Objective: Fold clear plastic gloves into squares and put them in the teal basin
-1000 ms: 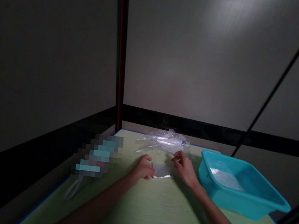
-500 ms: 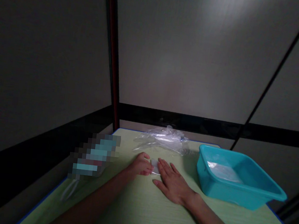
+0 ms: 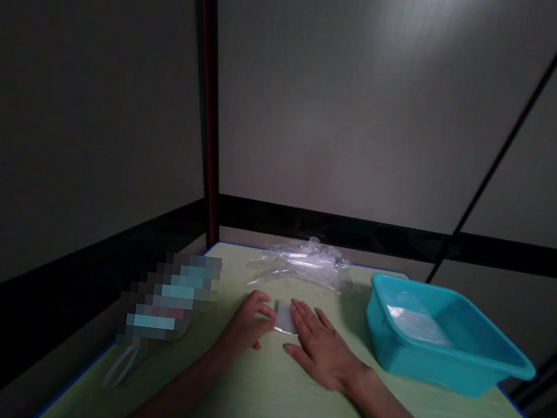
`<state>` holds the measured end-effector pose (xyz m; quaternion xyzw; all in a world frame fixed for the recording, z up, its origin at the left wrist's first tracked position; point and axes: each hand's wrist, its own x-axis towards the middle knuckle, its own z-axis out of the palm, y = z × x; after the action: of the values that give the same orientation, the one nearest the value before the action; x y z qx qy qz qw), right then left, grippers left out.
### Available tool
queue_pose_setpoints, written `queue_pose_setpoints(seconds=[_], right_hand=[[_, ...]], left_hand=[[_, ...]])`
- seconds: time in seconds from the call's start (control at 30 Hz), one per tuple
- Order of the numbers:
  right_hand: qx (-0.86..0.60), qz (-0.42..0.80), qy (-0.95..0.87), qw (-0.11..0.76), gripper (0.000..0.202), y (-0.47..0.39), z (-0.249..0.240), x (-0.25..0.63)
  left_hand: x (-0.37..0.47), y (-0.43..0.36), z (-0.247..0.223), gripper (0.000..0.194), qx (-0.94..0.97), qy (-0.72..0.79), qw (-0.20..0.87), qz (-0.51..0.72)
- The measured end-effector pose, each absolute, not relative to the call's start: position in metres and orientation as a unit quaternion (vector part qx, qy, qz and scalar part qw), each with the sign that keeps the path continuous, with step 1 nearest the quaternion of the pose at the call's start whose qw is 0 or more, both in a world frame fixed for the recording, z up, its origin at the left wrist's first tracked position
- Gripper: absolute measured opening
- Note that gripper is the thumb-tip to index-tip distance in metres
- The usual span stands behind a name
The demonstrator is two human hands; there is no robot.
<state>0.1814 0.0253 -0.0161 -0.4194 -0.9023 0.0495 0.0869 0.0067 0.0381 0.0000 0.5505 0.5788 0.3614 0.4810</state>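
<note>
A small, flat, whitish translucent packet (image 3: 286,318), perhaps of plastic film, lies on the pale green table (image 3: 256,401). My right hand (image 3: 319,344) rests flat over its right part with the fingers stretched out. At the packet's left edge is my left hand (image 3: 250,320), its fingers loosely curved and apart; the fingertips are beside the edge or barely touching it. The part of the packet under my right fingers is hidden.
Crumpled clear plastic bags (image 3: 305,262) lie behind my hands. On the right stands a turquoise basin (image 3: 437,361) with clear plastic packets (image 3: 416,324) inside. A blurred-out object with a white strap (image 3: 120,365) lies at the left edge. Walls close off the back and left.
My left hand has drawn slightly left from the packet and its fingers have loosened, uncovering more of it. My right hand stays flat in nearly the same place.
</note>
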Motion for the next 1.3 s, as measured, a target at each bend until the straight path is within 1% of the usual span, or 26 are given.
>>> queue_pose_setpoints(seconds=[0.2, 0.27, 0.3, 0.37, 0.43, 0.5, 0.57, 0.63, 0.73, 0.87, 1.1, 1.3], right_hand=[[-0.416, 0.043, -0.904, 0.093, 0.064, 0.027, -0.019, 0.182], [-0.416, 0.042, -0.903, 0.097, 0.064, 0.027, -0.019, 0.182], [-0.416, 0.038, -0.903, 0.102, 0.064, 0.027, -0.019, 0.183], [-0.418, 0.027, -0.901, 0.116, 0.063, 0.026, -0.018, 0.183], [-0.426, 0.021, -0.895, 0.130, 0.059, 0.024, -0.016, 0.183], [-0.439, 0.020, -0.888, 0.134, 0.055, 0.022, -0.016, 0.183], [-0.445, 0.022, -0.886, 0.129, 0.055, 0.021, -0.016, 0.182], [-0.445, 0.026, -0.887, 0.123, 0.054, 0.021, -0.017, 0.182], [-0.443, 0.031, -0.889, 0.110, 0.054, 0.023, -0.020, 0.181], [-0.443, 0.029, -0.891, 0.093, 0.055, 0.027, -0.022, 0.180], [-0.451, 0.022, -0.890, 0.067, 0.055, 0.026, -0.022, 0.178], [-0.452, 0.029, -0.888, 0.076, 0.057, 0.028, -0.024, 0.179]], left_hand=[[0.007, 0.037, -0.005, 0.034, 0.592, 0.572, 0.449, 0.347], [0.006, 0.037, -0.007, 0.032, 0.607, 0.579, 0.415, 0.352], [0.005, 0.036, -0.008, 0.031, 0.622, 0.583, 0.377, 0.363], [0.007, 0.033, -0.010, 0.031, 0.674, 0.569, 0.264, 0.391], [0.010, 0.028, -0.011, 0.037, 0.750, 0.518, 0.143, 0.385], [0.014, 0.024, -0.013, 0.045, 0.826, 0.456, 0.065, 0.325], [0.016, 0.021, -0.016, 0.047, 0.871, 0.423, 0.028, 0.249], [0.017, 0.021, -0.021, 0.048, 0.887, 0.421, 0.010, 0.191], [0.014, 0.025, -0.027, 0.047, 0.888, 0.434, -0.009, 0.151], [0.010, 0.028, -0.029, 0.047, 0.884, 0.446, -0.025, 0.138], [0.012, 0.029, -0.029, 0.048, 0.884, 0.453, -0.012, 0.113], [0.012, 0.027, -0.025, 0.049, 0.885, 0.454, -0.004, 0.104]])
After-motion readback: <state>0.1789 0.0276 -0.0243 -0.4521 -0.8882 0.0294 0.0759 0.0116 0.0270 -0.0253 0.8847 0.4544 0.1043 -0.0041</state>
